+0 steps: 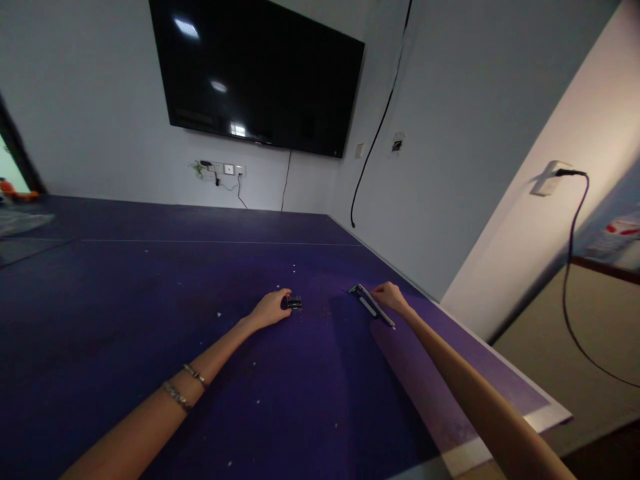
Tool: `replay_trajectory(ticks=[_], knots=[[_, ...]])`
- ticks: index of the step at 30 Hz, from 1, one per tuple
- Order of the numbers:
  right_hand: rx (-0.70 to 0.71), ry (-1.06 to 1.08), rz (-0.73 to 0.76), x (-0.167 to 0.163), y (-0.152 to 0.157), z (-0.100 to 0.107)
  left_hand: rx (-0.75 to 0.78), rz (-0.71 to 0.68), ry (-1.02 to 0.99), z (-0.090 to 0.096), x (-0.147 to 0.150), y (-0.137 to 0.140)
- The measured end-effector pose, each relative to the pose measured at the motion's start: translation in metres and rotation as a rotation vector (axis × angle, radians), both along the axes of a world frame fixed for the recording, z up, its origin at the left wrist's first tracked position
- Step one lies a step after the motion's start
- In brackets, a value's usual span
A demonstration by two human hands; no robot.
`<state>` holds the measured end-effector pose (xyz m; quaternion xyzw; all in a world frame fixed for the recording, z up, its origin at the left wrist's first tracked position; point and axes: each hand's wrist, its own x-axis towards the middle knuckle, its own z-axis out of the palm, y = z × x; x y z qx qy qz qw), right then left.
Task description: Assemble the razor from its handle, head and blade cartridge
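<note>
My left hand (273,308) reaches out over the blue surface, thumb and fingers closed on the sides of a small dark rectangular piece (295,303) with lighter marks. Its exact kind is too small to make out. To the right, my right hand (391,296) pinches a long, slim black-and-silver tool (377,308) by its upper edge. Two narrow parallel bars show on this tool, joined at the far left end, and it slants down to the right. A gap of bare blue surface separates the two things.
The large purple-blue table (280,400) carries several small white scraps. Clear plastic (23,223) and an orange object (15,191) lie at the far left. A black cable (379,127) hangs by the wall, below a television (260,73); another plugged cord (570,267) hangs right.
</note>
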<state>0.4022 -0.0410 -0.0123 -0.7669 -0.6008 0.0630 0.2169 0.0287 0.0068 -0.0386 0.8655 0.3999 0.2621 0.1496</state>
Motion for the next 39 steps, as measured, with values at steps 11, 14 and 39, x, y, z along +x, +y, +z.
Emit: replay_trajectory(ticks=[11, 14, 39], knots=[[-0.053, -0.042, 0.569, -0.059, -0.028, 0.039, -0.009, -0.107, -0.148, 0.02, 0.031, -0.036], [-0.15, -0.055, 0.703, -0.084, -0.039, 0.042, 0.039, -0.156, -0.128, 0.026, 0.042, -0.051], [-0.265, -0.161, 0.338, 0.03, -0.007, 0.046, 0.018, 0.049, 0.16, 0.007, 0.002, -0.037]])
